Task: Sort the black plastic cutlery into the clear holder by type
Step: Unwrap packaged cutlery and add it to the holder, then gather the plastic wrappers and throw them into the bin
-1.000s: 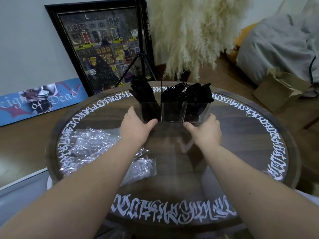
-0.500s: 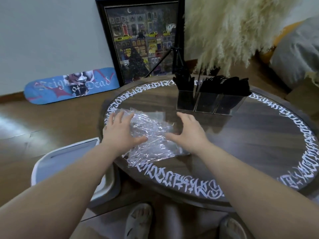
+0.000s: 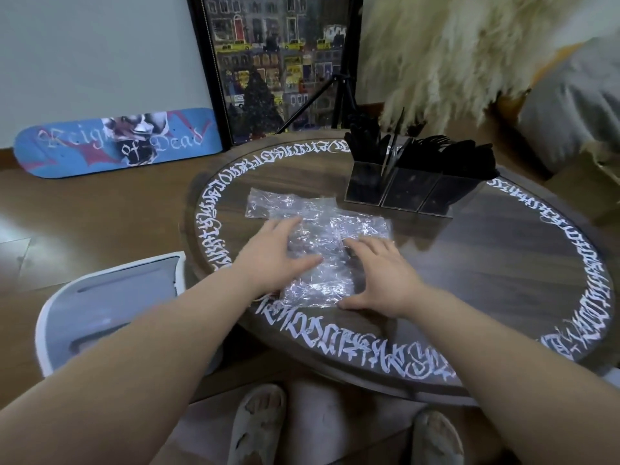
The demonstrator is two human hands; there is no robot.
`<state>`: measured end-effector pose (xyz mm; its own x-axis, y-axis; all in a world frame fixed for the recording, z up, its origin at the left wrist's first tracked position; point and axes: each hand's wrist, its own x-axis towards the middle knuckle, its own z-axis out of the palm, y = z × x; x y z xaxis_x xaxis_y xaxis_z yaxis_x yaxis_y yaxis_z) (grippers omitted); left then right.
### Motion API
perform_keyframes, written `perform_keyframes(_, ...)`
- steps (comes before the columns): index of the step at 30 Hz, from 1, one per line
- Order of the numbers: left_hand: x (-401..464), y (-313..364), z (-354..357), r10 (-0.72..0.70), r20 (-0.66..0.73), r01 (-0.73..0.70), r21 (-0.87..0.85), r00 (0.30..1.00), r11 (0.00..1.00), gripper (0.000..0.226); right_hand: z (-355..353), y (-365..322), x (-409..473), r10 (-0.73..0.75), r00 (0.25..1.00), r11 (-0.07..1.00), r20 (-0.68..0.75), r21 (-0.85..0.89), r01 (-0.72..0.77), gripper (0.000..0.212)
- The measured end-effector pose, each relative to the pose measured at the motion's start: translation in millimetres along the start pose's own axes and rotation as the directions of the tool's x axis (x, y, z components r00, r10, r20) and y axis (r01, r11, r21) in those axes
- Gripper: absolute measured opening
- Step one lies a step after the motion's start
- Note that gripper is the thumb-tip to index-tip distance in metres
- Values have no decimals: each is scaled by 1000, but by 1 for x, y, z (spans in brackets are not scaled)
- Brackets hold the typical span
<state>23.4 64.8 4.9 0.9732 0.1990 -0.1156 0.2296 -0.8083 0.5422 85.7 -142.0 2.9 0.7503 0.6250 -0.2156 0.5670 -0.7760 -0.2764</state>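
my left hand [image 3: 275, 253] and my right hand [image 3: 379, 280] lie flat with fingers stretched, both pressing on the crumpled clear plastic wrap [image 3: 322, 243] at the near-left part of the round table [image 3: 486, 263]. neither hand holds anything. further back stands the clear holder [image 3: 402, 191], apart from the wrap, with the black cutlery [image 3: 436, 154] upright in its three compartments. behind the table lean a framed picture [image 3: 275, 65] and a skateboard deck [image 3: 117, 140].
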Motion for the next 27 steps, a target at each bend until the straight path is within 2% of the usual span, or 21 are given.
perform_keyframes(3, 15, 0, -10, -16, -239, 47, 124, 971, 991, 74, -1, 8, -5, 14, 1000, 1000, -18, -13, -14, 114)
perform_keyframes(5, 31, -7, -16, -58, -301, 114, 171, 952, 979, 70, -2, 10, -5, 47, 999, 998, -25, -50, -48, 118)
perform_keyframes(8, 53, -22, -19, -198, -199, 229, 144, 960, 963, 70, -3, 16, 0, 104, 994, 993, -16, -60, -105, 127)
perform_keyframes(10, 62, -29, -15, -235, -101, 241, 53, 967, 969, 72, -5, 19, 6, 124, 992, 991, 23, -52, -123, 130)
perform_keyframes(14, 60, -12, -1, -151, -26, 148, -83, 988, 986, 62, -5, 21, 17, 86, 992, 996, 90, -16, -85, 130)
perform_keyframes(19, 53, 16, 4, -88, 30, 93, -261, 996, 961, 51, 1, 19, 18, 6, 997, 1000, 75, 24, -8, 125)
perform_keyframes(23, 47, 27, 7, -44, 36, 53, -290, 998, 956, 43, 4, 16, 19, -44, 999, 998, 18, 47, 43, 121)
perform_keyframes(27, 43, 23, 2, -29, -5, 26, -319, 1000, 947, 50, -1, 9, 15, -26, 997, 1000, -69, 5, 26, 111)
